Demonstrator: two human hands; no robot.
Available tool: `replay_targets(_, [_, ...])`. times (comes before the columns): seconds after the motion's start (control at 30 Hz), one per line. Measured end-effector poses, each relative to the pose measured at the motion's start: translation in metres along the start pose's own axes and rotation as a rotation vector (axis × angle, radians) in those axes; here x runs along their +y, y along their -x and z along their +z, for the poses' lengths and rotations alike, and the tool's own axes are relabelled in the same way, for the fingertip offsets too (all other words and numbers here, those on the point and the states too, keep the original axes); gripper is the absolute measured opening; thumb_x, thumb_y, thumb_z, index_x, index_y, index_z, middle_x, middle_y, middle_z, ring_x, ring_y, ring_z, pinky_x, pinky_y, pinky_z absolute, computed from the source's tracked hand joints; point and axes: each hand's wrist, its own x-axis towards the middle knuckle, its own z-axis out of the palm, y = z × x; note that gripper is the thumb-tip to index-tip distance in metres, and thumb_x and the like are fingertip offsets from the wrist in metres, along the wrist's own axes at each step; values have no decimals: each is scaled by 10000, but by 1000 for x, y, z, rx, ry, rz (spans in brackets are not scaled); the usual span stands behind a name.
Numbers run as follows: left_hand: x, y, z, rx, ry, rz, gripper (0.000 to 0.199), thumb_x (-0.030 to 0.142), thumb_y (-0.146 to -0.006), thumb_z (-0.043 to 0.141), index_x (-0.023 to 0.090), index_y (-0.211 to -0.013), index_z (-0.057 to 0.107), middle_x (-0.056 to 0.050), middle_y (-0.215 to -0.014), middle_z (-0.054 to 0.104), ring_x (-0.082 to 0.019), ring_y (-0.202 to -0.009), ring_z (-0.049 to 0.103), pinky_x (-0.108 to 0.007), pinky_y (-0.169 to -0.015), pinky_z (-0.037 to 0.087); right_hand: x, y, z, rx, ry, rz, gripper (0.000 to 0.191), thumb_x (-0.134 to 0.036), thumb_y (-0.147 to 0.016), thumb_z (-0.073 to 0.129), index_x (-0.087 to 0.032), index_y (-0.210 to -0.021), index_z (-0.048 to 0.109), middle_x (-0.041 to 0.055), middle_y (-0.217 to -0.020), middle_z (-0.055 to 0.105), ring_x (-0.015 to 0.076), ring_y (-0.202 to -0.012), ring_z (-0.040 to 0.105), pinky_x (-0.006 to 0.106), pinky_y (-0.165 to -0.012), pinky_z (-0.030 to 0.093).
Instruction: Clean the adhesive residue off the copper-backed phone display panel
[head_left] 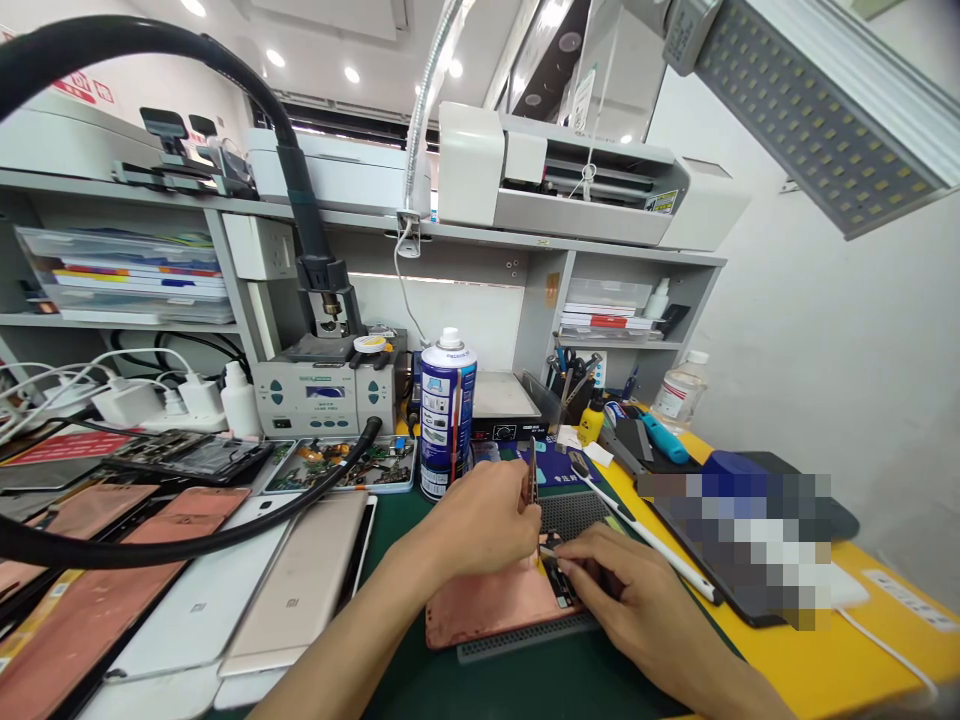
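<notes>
A copper-coloured phone frame (487,600) lies on a perforated dark plate (577,512) over the green mat, with dark circuit parts (556,580) at its right end. My left hand (484,515) is closed around a pair of upright tweezers (533,470), whose tips point down at those parts. From the right, my right hand (630,575) rests at the frame's edge, thumb and forefinger pinched over the same parts. Whatever lies between its fingers is too small to make out.
A blue spray can (448,420) stands just behind my left hand. Phone back covers (296,590) lie at left, beneath a black hose (300,520). A tray of circuit boards (375,465) sits before the soldering station (326,395). A white pen-like tool (660,545) lies at right.
</notes>
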Motion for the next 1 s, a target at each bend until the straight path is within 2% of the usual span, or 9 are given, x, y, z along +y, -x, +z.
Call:
replay_targets(0.27, [-1,0,0,2,2,2,131,220,-859,541,242,-750,472,-27,-739,663,-209,-656,614,-276,-483,318,-3,-2,-1,-19,-25,-31,181,-211,-1017,519,-254,-1059,690,25,-953,681,175,-869,635,284,-740,472])
replay_targets(1.0, [-1,0,0,39,5,24,149,250,-883,539,233,-747,482,-26,-713,641,-203,-649,601,-286,-502,319,-4,-4,0,-4,48,26,184,-256,-1023,500,-235,-1017,683,30,-889,656,186,-785,623,295,-660,446])
